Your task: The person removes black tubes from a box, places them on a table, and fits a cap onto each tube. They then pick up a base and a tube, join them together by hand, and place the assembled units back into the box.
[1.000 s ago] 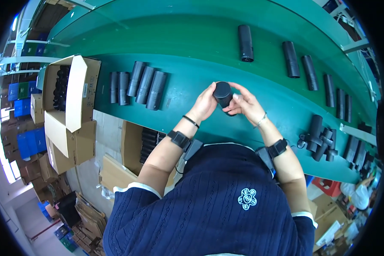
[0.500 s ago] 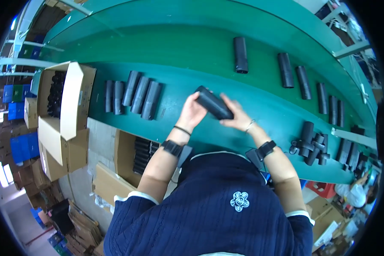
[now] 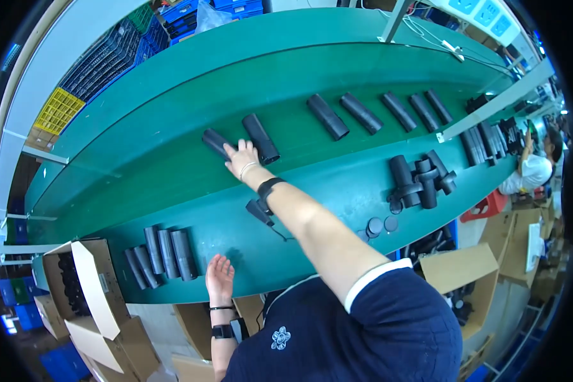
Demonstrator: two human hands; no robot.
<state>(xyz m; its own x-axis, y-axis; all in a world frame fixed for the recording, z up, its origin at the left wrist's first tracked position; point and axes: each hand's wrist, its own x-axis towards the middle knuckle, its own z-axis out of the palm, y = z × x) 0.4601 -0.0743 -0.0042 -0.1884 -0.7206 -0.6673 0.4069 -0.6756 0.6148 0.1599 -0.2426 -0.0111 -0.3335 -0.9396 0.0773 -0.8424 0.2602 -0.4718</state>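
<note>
Head camera view: from where I'm standing, the person's hands are well apart, the right hand (image 3: 243, 157) stretched over the green table (image 3: 356, 184) with its fingers at the near end of a black cylinder (image 3: 214, 140), though I can't tell whether they grip it. That piece lies on the darker back strip (image 3: 140, 184), near a second black tube (image 3: 261, 138). Palm up, fingers loose, the left hand (image 3: 220, 274) is near five dark tubes (image 3: 165, 253).

On the bench (image 3: 345, 181), grouped tubes (image 3: 167, 253) lie left, piled parts (image 3: 425, 186) right, and a tube row (image 3: 361, 113) behind.
</note>
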